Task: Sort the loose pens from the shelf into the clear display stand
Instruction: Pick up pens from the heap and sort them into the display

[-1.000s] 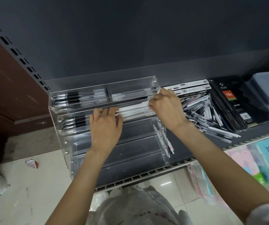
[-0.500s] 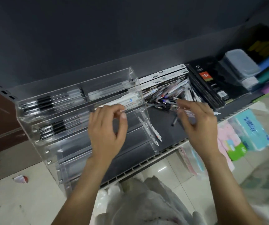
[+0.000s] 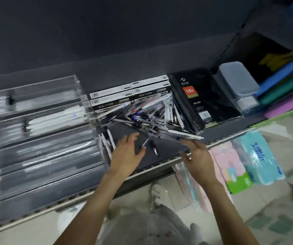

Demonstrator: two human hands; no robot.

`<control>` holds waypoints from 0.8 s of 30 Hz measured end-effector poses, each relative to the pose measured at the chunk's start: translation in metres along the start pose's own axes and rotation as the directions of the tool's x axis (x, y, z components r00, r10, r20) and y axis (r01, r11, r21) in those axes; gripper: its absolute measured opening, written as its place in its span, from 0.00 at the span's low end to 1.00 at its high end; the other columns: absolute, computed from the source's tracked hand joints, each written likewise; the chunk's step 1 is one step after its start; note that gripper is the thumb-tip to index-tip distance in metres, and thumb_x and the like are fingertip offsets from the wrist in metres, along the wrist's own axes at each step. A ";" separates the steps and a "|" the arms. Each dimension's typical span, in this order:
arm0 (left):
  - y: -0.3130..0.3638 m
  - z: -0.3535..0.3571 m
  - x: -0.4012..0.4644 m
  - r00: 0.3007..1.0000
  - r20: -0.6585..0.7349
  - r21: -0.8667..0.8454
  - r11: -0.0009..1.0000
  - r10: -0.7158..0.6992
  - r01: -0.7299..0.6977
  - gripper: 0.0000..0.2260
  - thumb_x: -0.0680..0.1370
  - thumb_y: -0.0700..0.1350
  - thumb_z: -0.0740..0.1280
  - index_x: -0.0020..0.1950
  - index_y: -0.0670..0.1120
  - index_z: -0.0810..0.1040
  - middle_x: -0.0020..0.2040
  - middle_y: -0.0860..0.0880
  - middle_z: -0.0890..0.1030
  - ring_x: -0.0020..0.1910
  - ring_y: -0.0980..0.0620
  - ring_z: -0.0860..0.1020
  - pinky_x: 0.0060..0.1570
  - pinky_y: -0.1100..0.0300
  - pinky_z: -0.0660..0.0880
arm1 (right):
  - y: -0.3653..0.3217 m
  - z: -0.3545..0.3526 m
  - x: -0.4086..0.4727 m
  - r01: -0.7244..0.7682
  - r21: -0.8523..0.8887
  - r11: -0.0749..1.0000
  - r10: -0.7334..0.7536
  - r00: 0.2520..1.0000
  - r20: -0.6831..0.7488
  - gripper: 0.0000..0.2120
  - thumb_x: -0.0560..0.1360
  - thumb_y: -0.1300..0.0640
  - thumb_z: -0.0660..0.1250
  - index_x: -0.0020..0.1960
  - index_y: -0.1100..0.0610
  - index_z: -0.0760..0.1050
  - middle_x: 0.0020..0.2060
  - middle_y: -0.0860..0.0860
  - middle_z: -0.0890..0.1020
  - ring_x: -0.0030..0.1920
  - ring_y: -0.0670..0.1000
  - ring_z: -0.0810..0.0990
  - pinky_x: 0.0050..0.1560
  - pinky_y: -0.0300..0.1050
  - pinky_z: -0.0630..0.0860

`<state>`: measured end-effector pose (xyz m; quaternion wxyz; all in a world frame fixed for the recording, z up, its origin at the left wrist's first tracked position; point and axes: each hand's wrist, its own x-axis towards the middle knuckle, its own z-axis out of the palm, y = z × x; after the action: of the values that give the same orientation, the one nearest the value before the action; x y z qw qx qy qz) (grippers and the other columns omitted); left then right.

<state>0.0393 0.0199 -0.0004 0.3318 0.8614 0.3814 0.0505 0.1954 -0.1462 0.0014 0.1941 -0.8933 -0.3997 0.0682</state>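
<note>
A stationery shop: a dark retail shelf holds a clear display stand, boxed pens, a labelled diary and coloured folders far right.

Single head-worn view, wide-angle, looking forward and steeply down onto the dark shelf from close above. Both forearms enter from the bottom edge; floor visible below the shelf front. Frame motion-blurred.
</note>
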 end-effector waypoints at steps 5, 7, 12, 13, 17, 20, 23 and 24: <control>0.024 0.043 0.013 0.980 -0.041 0.038 0.980 -0.192 0.194 0.29 0.74 0.54 0.69 0.70 0.45 0.65 0.63 0.44 0.70 0.64 0.44 0.70 0.61 0.50 0.71 | 0.028 -0.001 0.029 0.125 -0.202 0.971 -0.105 0.988 0.110 0.22 0.67 0.60 0.74 0.60 0.59 0.75 0.53 0.58 0.79 0.50 0.61 0.80 0.38 0.51 0.79; 0.032 0.053 0.012 0.970 -0.057 0.045 0.970 -0.235 0.237 0.30 0.73 0.54 0.70 0.70 0.45 0.64 0.63 0.44 0.70 0.64 0.43 0.68 0.59 0.50 0.71 | 0.032 0.002 0.042 0.153 -0.306 0.940 -0.102 0.979 0.178 0.23 0.71 0.56 0.71 0.64 0.59 0.72 0.55 0.57 0.77 0.51 0.58 0.80 0.37 0.50 0.80; 0.043 0.065 0.012 0.961 -0.078 0.160 0.948 -0.264 0.274 0.29 0.73 0.56 0.70 0.69 0.46 0.65 0.62 0.44 0.68 0.63 0.44 0.66 0.60 0.52 0.69 | 0.027 0.007 0.060 0.247 -0.464 0.850 -0.096 0.941 0.324 0.15 0.77 0.55 0.64 0.62 0.57 0.68 0.53 0.53 0.77 0.48 0.51 0.81 0.36 0.44 0.78; 0.044 0.066 0.012 0.961 -0.080 0.171 0.946 -0.264 0.275 0.28 0.73 0.55 0.71 0.68 0.46 0.66 0.62 0.44 0.68 0.63 0.44 0.66 0.60 0.52 0.69 | 0.026 0.008 0.062 0.271 -0.476 0.837 -0.105 0.932 0.346 0.13 0.76 0.56 0.64 0.60 0.57 0.69 0.53 0.53 0.77 0.47 0.50 0.81 0.36 0.43 0.77; 0.042 0.068 0.014 0.960 -0.110 0.188 0.943 -0.256 0.273 0.25 0.73 0.53 0.71 0.66 0.45 0.69 0.60 0.43 0.70 0.61 0.43 0.67 0.59 0.53 0.68 | 0.025 0.014 0.075 0.391 -0.454 0.801 -0.179 0.879 0.442 0.12 0.77 0.59 0.61 0.59 0.60 0.68 0.54 0.56 0.76 0.48 0.52 0.81 0.38 0.45 0.77; 0.040 0.071 0.015 0.957 -0.148 0.178 0.945 -0.248 0.273 0.24 0.73 0.52 0.71 0.65 0.45 0.71 0.59 0.43 0.71 0.60 0.43 0.68 0.57 0.52 0.69 | 0.020 0.011 0.082 0.490 -0.431 0.757 -0.232 0.819 0.525 0.12 0.75 0.60 0.60 0.57 0.62 0.67 0.50 0.56 0.79 0.47 0.54 0.81 0.35 0.44 0.72; 0.037 0.072 0.016 0.951 -0.188 0.177 0.944 -0.244 0.277 0.23 0.73 0.52 0.72 0.64 0.45 0.72 0.57 0.43 0.72 0.59 0.43 0.69 0.55 0.52 0.71 | 0.015 0.011 0.091 0.546 -0.417 0.727 -0.265 0.782 0.564 0.16 0.72 0.60 0.62 0.58 0.64 0.67 0.48 0.57 0.80 0.45 0.54 0.82 0.35 0.43 0.69; 0.036 0.071 0.017 0.950 -0.193 0.176 0.943 -0.246 0.281 0.23 0.73 0.53 0.71 0.64 0.45 0.72 0.57 0.43 0.72 0.58 0.43 0.69 0.55 0.52 0.70 | 0.012 0.009 0.095 0.562 -0.430 0.706 -0.265 0.774 0.576 0.18 0.70 0.57 0.66 0.56 0.65 0.70 0.44 0.56 0.81 0.41 0.52 0.83 0.32 0.41 0.68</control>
<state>0.0976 -0.0241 -0.0362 0.2130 0.8242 0.5233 0.0393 0.2648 -0.0805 -0.0083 -0.1810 -0.7458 -0.6314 0.1115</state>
